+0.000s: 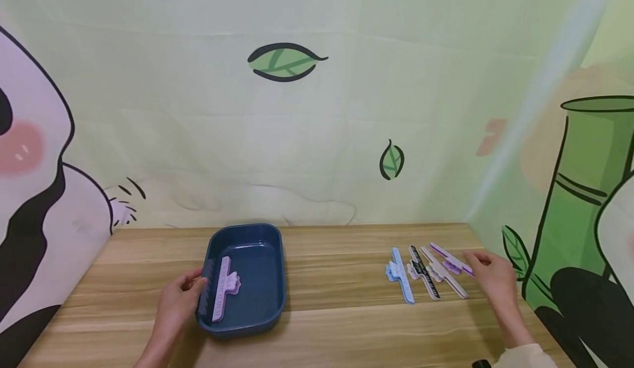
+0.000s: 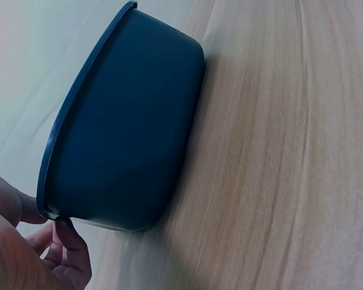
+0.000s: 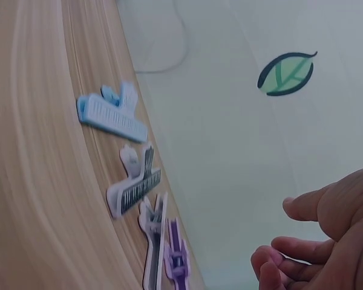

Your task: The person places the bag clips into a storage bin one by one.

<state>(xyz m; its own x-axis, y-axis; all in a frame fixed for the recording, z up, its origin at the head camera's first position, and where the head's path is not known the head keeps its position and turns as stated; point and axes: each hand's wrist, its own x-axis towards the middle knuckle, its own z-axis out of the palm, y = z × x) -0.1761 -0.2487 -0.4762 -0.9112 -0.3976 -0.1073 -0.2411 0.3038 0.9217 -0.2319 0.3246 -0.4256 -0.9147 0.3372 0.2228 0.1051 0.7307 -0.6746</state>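
Observation:
My left hand (image 1: 177,306) pinches the left rim of a dark blue plastic basin (image 1: 257,308), thumb on one side and fingers curled under the edge in the left wrist view. Inside the basin, along its left side, lies a pale purple bag clip (image 1: 220,291). Over on the right, my right hand (image 1: 495,280) is beside the end of a purple-and-white bag clip (image 1: 448,257). Its thumb and fingers stand apart with nothing between them in the right wrist view. Left of that clip lie a light grey clip (image 1: 449,278), a black-and-white clip (image 1: 427,278) and a light blue clip (image 1: 403,280).
The wooden table (image 1: 337,285) runs back to a printed cloth backdrop (image 1: 317,153) with leaves and bamboo. Bare wood lies between the basin and the row of clips. The right side of the backdrop stands close behind my right hand.

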